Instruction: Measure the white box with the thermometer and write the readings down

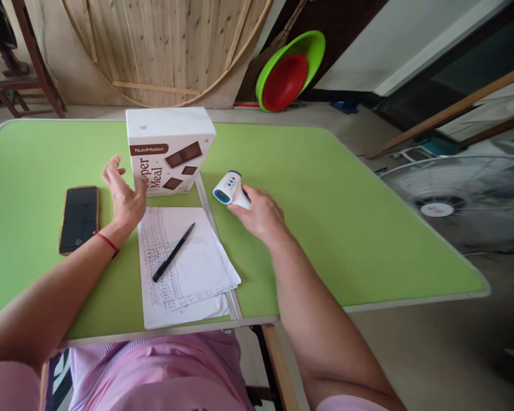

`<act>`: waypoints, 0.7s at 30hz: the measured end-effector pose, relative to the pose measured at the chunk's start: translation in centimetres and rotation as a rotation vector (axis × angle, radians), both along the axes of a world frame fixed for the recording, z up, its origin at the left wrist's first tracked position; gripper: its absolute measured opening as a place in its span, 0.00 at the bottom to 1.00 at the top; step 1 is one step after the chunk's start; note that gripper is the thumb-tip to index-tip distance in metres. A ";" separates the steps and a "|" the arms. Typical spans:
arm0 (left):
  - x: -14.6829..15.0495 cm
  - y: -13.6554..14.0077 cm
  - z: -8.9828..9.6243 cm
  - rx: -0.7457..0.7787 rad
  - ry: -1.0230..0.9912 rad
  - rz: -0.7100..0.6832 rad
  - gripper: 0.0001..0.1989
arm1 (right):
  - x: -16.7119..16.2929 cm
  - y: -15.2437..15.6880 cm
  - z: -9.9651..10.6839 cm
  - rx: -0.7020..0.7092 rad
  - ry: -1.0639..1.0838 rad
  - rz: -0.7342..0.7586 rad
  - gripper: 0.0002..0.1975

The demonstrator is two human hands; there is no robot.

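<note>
In my right hand [261,212] is a white and blue infrared thermometer [230,187], its handle gripped and its small display turned toward me. My left hand [126,194] is open beside the lower left of a white NutriMotion box [171,151], fingers apart and the thumb in front of the box's face. Whether the thumb touches the box I cannot tell. The box stands upright, with brown squares printed on its front. Below it lie handwritten papers [188,268] with a black pen [173,252] across them. Left of my left wrist lies a phone [80,220] in an orange-brown case.
All of this rests on a green folding table [325,228] with a pale edge and a centre seam. A fan [437,208] stands beyond its right side. Green [312,48] and red [285,83] basins lean at the back, near a round wooden board [167,45].
</note>
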State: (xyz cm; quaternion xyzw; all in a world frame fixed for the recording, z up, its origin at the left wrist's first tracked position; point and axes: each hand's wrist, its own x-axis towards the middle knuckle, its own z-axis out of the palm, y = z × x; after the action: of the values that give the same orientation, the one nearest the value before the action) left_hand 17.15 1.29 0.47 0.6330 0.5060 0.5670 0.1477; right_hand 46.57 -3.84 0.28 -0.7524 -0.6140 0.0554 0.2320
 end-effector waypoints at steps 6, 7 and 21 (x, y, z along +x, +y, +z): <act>2.3 -4.0 3.3 0.290 0.058 -0.064 0.16 | -0.2 0.1 0.1 -0.141 -0.094 -0.001 0.20; 2.7 -4.7 3.8 0.330 0.088 -0.140 0.14 | -0.4 0.0 0.2 -0.086 -0.092 0.000 0.22; 6.2 -12.4 5.0 0.685 0.784 -0.847 0.12 | -6.3 -4.0 0.4 0.181 -0.033 0.905 0.14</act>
State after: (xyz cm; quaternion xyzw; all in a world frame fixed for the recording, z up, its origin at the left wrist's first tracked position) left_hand 23.38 -11.13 5.48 0.9471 0.0215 0.3168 -0.0467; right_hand 40.29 -7.86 0.72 -0.3862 -0.8867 0.0852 0.2394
